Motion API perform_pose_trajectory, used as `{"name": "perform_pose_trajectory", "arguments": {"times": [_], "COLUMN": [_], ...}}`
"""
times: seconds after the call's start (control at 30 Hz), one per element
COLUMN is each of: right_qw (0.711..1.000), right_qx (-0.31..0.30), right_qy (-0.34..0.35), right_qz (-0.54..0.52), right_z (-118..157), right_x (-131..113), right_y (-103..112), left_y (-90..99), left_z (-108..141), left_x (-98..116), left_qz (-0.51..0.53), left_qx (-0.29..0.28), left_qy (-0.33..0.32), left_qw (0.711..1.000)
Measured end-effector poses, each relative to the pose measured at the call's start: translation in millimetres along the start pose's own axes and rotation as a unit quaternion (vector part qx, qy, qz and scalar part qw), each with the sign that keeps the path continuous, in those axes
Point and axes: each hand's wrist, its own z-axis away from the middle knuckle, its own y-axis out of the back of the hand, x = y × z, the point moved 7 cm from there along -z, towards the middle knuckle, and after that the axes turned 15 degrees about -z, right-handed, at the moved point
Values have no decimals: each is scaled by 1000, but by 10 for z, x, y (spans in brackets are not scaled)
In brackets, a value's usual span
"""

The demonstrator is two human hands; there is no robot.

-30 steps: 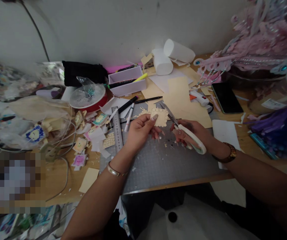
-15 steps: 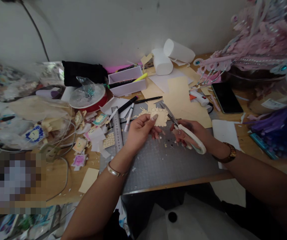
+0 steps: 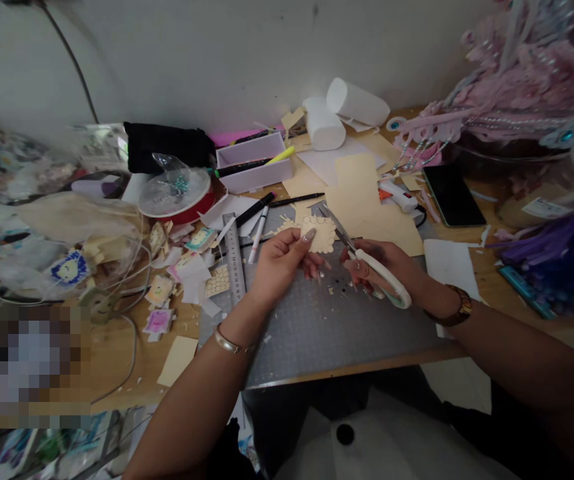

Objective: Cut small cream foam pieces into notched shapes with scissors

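Between thumb and fingers, my left hand (image 3: 287,257) pinches a small cream card piece (image 3: 323,237) with scalloped edges and drawn curves along its top. White-handled scissors (image 3: 379,275) sit in my right hand (image 3: 379,260), its fingers wrapped around the handles. The parted blades point up and away, close to the card's right edge; whether they touch it I cannot tell. Both hands are above a grey cutting mat (image 3: 291,347) strewn with tiny scraps. Behind the card, more cut cream pieces (image 3: 289,223) lie partly hidden. A metal ruler (image 3: 235,267) rests left of my left hand.
Pens, including a white marker (image 3: 259,235), lie behind the hands near a lilac pen box (image 3: 254,175). Cream card sheets (image 3: 357,200), a glue gun (image 3: 401,197) and a phone (image 3: 454,195) are at the back right. Small decorated pieces (image 3: 159,321) and bags crowd the left.
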Motion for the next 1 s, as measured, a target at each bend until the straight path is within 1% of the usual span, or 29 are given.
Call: {"name": "perform_pose_trajectory", "arguments": {"times": [0.27, 0.43, 0.7, 1.0], "right_qw": [1000, 1000, 1000, 1000], "right_qx": [0, -3, -17, -14], "right_qy": [2, 8, 7, 7], "right_qz": [-4, 27, 16, 12], "right_z": [-19, -17, -19, -26], "right_x": [44, 7, 6, 14], "right_y": [47, 19, 1, 4], "left_y": [-6, -7, -20, -19], "left_z": [5, -1, -7, -9], "left_x": [7, -2, -9, -16], "left_qz": [6, -3, 9, 9], "left_qx": [1, -2, -11, -9], "left_qy": [1, -2, 1, 2], "left_qw": [1000, 1000, 1000, 1000]}}
